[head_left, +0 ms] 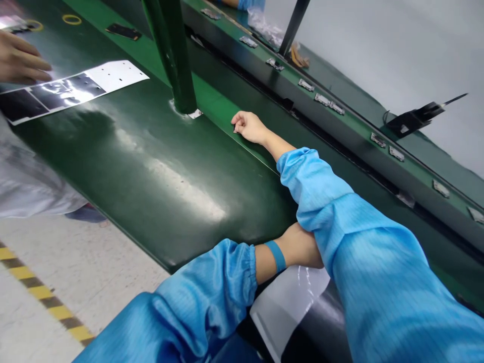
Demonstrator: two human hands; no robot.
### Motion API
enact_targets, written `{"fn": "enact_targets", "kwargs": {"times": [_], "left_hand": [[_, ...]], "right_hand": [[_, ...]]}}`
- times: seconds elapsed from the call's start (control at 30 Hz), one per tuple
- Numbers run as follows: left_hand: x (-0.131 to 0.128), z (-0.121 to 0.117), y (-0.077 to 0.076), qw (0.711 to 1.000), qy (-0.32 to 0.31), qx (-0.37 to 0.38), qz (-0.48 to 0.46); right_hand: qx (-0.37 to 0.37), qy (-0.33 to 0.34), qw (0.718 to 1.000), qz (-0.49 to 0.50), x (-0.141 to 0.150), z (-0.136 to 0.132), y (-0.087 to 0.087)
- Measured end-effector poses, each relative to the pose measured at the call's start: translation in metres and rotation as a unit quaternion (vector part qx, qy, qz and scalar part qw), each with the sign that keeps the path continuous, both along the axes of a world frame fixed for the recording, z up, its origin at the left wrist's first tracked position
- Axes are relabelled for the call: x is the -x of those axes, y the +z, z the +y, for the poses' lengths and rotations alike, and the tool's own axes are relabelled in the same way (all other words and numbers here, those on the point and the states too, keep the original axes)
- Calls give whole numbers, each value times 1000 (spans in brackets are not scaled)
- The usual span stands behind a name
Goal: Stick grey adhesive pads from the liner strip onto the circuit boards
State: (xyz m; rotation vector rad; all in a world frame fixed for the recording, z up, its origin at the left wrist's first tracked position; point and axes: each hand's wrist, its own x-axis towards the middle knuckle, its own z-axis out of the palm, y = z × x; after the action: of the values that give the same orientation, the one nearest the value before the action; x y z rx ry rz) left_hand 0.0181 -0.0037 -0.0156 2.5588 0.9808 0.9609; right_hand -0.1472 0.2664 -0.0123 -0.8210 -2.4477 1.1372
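Over the green table (151, 166), the person's right hand (247, 126) is pinching a small dark piece (235, 128) between nearly closed fingers, while the left hand (304, 246), its fingers hidden from me, is resting beneath the right sleeve (313, 181), and crumpled clear plastic (264, 26) is lying beyond the row of small metal parts (322, 99).

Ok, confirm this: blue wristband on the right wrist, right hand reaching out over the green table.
Not right: the head view shows the blue wristband on the wrist of the left hand. The right hand does reach out over the green table.
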Motion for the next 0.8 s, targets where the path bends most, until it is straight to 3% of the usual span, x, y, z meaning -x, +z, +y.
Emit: {"fn": "enact_targets", "kwargs": {"times": [0.27,0.47,0.63,0.8], "left_hand": [[-6,0,-9,999,-21,36,0],[-5,0,-4,997,-19,79,12],[-2,-2,5,996,0,83,14],[-2,-3,5,996,5,92,19]], "right_hand": [[15,-15,1000,3,-18,-7,2],[26,-12,1000,-3,-29,-10,3],[-17,-8,999,-27,-41,-16,8],[-139,0,987,-84,-50,-27,6]]}}
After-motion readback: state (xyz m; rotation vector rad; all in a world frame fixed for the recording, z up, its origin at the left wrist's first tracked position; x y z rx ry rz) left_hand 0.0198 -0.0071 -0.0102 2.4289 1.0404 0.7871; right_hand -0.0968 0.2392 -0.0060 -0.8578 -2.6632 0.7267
